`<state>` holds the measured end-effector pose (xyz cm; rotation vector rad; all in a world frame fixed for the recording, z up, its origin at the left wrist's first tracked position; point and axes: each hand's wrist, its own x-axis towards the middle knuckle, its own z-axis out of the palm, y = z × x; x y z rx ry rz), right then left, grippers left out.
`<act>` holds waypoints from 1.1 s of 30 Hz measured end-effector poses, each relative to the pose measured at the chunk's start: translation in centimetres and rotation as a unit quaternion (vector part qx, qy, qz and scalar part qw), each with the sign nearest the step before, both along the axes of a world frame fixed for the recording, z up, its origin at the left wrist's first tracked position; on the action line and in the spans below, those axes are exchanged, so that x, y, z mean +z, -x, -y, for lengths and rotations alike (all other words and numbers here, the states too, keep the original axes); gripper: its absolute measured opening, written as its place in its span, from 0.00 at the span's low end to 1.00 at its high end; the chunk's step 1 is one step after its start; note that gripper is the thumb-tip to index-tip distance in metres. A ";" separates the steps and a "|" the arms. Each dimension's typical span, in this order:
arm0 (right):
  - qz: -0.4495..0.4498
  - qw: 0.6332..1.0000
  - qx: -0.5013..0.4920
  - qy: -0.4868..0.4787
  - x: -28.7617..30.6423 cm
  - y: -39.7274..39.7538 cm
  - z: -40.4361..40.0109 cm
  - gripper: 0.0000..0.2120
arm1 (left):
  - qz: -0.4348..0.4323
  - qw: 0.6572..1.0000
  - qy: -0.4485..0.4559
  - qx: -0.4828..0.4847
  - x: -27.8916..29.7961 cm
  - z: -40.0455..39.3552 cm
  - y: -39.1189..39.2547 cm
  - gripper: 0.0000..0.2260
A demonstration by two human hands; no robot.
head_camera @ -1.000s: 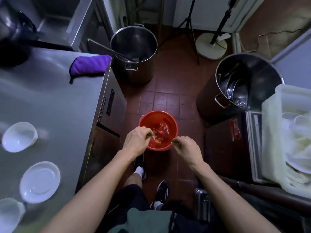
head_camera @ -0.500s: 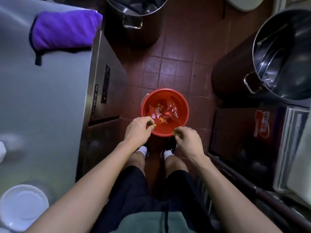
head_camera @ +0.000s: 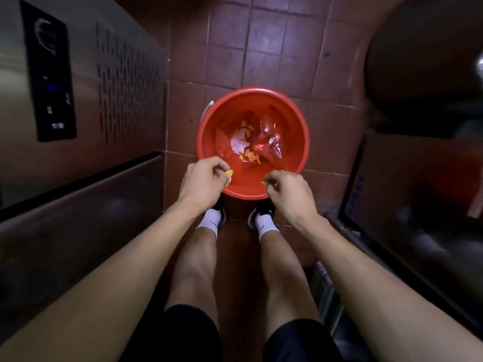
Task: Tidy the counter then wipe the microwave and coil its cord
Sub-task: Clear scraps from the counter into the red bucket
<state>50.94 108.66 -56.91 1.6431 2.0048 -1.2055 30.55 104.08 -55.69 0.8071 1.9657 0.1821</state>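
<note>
Two big masses flank the scene: a brushed stainless-steel counter cabinet (head_camera: 86, 105) with a dark control panel on the person's left, and dark equipment on the right, too dim to name. Between them, on the red-brown tiled floor (head_camera: 261, 43), stands a round red plastic bucket (head_camera: 298, 121), just ahead of the feet, holding crumpled red plastic wrap, white bits and orange scraps. Over its near rim, the left hand (head_camera: 201, 184) pinches a small yellow scrap (head_camera: 229, 176) in curled fingers; the right hand (head_camera: 286, 190) pinches a smaller yellow-green scrap (head_camera: 264, 183) the same way. By my reading, the tidying is under way, with waste about to be dropped; neither microwave nor cord is in view, so wiping and coiling seem to remain.
</note>
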 end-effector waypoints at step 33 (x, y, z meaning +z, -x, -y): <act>0.027 0.999 0.003 0.016 -6.0 1.4 -1.4 0.18 | -0.076 0.959 -0.006 -0.273 -5.5 -2.0 0.4 0.18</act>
